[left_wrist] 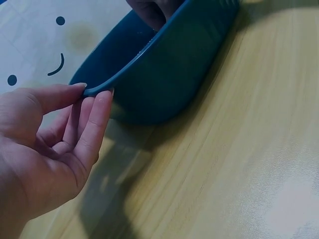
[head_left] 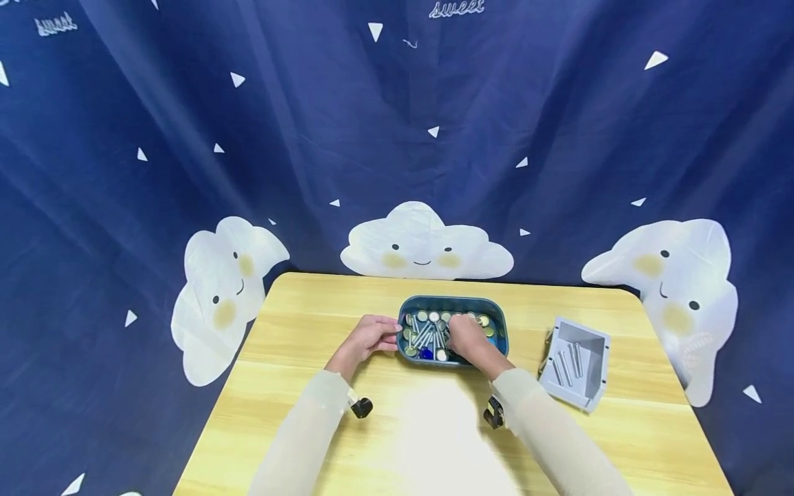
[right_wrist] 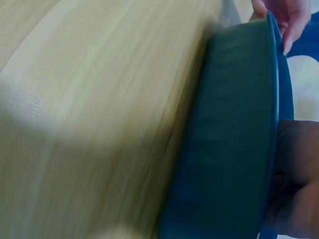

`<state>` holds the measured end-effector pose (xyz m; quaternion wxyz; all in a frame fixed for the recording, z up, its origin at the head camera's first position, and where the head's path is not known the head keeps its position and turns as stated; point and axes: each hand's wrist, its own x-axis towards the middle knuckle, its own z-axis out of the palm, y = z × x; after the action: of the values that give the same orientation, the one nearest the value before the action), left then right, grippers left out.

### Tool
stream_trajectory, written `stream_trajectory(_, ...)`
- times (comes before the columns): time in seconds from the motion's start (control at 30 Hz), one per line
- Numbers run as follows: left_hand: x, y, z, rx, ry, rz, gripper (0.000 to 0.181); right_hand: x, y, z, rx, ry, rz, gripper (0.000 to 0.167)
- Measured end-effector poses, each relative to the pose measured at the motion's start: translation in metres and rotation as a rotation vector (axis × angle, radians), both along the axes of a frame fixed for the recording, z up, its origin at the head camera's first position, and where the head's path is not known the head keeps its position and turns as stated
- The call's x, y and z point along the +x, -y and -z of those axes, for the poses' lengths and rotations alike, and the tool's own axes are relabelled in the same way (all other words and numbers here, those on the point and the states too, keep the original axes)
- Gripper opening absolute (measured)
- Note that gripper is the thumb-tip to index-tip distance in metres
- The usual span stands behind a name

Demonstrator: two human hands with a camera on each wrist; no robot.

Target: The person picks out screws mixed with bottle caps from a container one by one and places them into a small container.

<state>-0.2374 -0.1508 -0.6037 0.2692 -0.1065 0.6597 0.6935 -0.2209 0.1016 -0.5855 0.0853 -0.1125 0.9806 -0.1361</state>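
Note:
A dark teal bin stands on the table, holding several silver bolts and round bottle-cap-like discs, one of them blue. At its left end my left hand pinches the rim between thumb and fingers; the left wrist view shows this hand close up on the bin's rim. My right hand reaches down inside the bin among the bolts and discs. In the right wrist view the bin wall hides the fingertips of that hand, so what they touch is unseen.
To the right on the wooden table, a grey open box has several silver bolts lying in it. A dark blue curtain with white clouds hangs behind the table's far edge.

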Motion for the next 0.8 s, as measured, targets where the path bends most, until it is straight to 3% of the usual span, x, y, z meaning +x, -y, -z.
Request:
stream_trajectory(0.2,-0.001,-0.002,0.001,-0.003,0.016,-0.006,0.04,0.002,0.0,-0.005,-0.026,0.053,0.047,0.051)
stream_trajectory(0.4,-0.002,-0.002,0.003,-0.007,0.01,-0.01,0.035,-0.003,-0.007,-0.02,-0.112,0.145,0.112,0.046)
stream_trajectory(0.6,-0.002,-0.002,0.002,-0.005,-0.001,-0.011,0.035,0.0,-0.025,-0.036,-0.209,0.157,0.145,0.055)
stream_trajectory(0.8,0.0,-0.003,0.003,0.007,-0.015,-0.024,0.037,0.014,-0.056,-0.054,-0.275,0.116,0.144,0.037)
